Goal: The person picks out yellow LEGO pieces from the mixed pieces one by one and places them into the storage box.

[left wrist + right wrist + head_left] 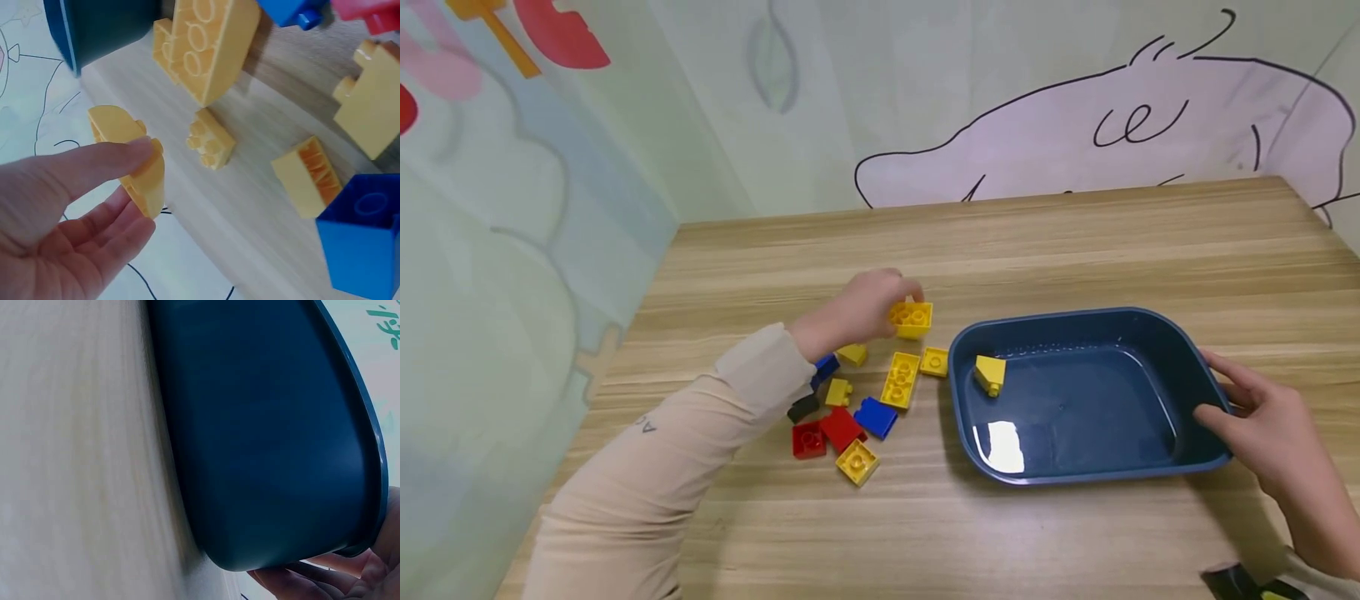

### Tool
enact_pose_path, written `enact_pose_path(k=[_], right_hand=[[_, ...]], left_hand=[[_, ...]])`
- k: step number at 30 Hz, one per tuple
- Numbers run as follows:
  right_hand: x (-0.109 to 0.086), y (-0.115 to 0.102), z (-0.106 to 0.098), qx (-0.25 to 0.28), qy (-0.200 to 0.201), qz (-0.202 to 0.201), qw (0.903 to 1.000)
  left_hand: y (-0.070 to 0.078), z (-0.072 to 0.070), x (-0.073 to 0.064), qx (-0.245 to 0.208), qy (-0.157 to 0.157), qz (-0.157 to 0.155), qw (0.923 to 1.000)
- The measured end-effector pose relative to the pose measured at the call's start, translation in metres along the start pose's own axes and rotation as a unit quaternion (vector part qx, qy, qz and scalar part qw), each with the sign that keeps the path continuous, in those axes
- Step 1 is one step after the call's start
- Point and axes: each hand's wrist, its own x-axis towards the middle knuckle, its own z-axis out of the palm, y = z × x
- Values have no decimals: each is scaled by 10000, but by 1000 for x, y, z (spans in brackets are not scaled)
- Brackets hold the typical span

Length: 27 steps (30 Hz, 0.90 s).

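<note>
My left hand (865, 304) pinches a yellow building brick (912, 319) between thumb and fingers, just above the table. In the left wrist view this brick (150, 181) shows studs and a curved side. On the right, my right hand (1262, 421) grips the end of a dark blue plastic tub (1075, 479), thumb over the rim and fingers outside. One yellow sloped brick (990, 374) lies inside the tub at its left end. Left of the tub are a long yellow brick (900, 381), a small yellow brick (935, 362) and a blue brick (876, 417).
More loose bricks lie near the left forearm: a red brick (842, 428), another red one (808, 439), a black brick (803, 407) and several yellow ones. The wooden table (1000, 542) meets printed walls at its back and left.
</note>
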Motion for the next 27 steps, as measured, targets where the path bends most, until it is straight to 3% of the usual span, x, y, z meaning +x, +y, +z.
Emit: enact_pose_path(k=[10, 27], right_hand=[[-1, 3, -2, 40, 102, -70, 9999], [0, 5, -3, 88, 124, -164, 9998]], left_hand=[[12, -10, 6, 62, 150, 206, 9997], [59, -25, 20, 379, 45, 590, 9975]])
